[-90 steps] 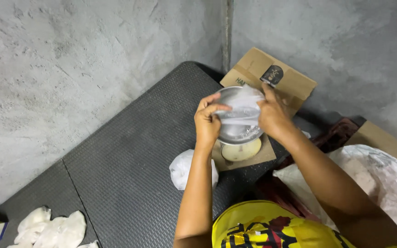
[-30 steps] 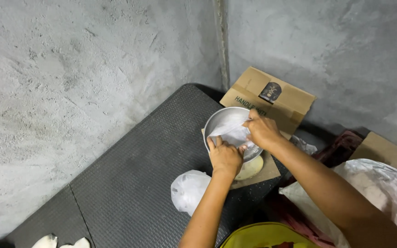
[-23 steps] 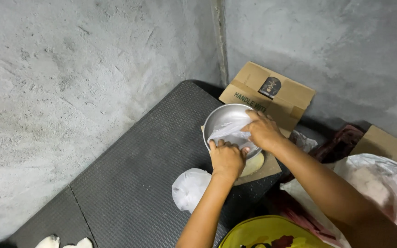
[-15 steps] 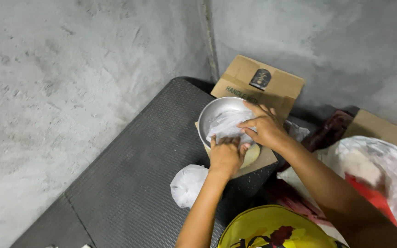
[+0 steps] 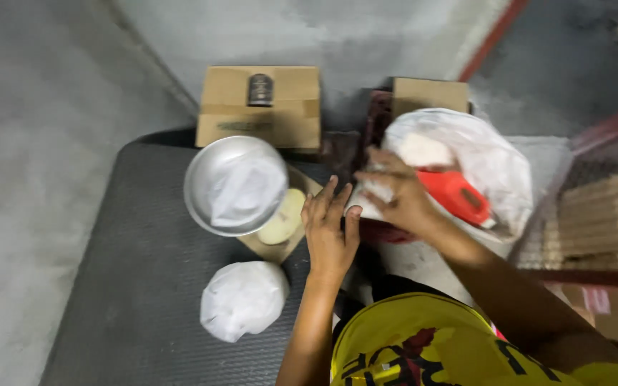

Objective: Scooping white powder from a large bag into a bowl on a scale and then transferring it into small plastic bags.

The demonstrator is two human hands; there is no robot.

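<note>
1. A white cloth sits between the hands, at the mouth of a white plastic bag.
2. The right hand is closed on the cloth.
3. The left hand lies open, fingers spread, touching the cloth's edge.
4. A metal bowl holding a white sheet rests to the left on cardboard.
5. A white bundle lies on the dark mat.

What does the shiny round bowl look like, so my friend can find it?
On the dark rubber mat, just before the flat cardboard box, sits a round silver bowl with crumpled white plastic inside. Unlike the tied white bag nearby, it is metal and open.
</note>
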